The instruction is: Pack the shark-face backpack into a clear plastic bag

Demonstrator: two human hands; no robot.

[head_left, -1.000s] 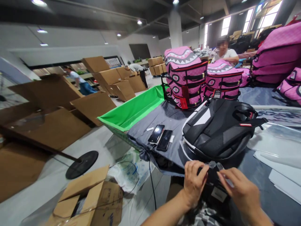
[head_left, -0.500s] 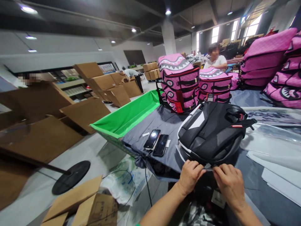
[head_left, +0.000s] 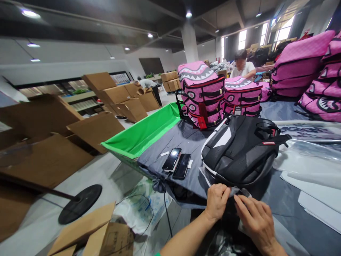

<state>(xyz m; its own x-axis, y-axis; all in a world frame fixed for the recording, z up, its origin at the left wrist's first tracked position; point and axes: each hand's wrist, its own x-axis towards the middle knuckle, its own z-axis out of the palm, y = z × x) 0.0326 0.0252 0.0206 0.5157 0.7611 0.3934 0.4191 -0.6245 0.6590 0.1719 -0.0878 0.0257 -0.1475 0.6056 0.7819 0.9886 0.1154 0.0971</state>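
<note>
Two hands work at the near edge of the table (head_left: 186, 137). Left hand (head_left: 217, 201) pinches clear plastic film (head_left: 242, 192); right hand (head_left: 254, 220) rests flat-fingered on it, unclenched. Black backpack (head_left: 239, 149) lies just behind, bare, with no film around it.

A single camera is riding on the person's head, looking forward and down across the grey cloth-covered surface (head_left: 190, 137). It is sitting close over the left hand (head_left: 216, 201) and right hand (head_left: 256, 221), which are filling the lower centre of the frame. The black, white-trimmed fabric backpack (head_left: 239, 151) is lying just beyond them at mid-frame; the pink shark-mouth backpacks (head_left: 203, 93) and brown cardboard boxes (head_left: 97, 126) are standing farther off in the upper half. The wide view is tilting slightly.
</note>
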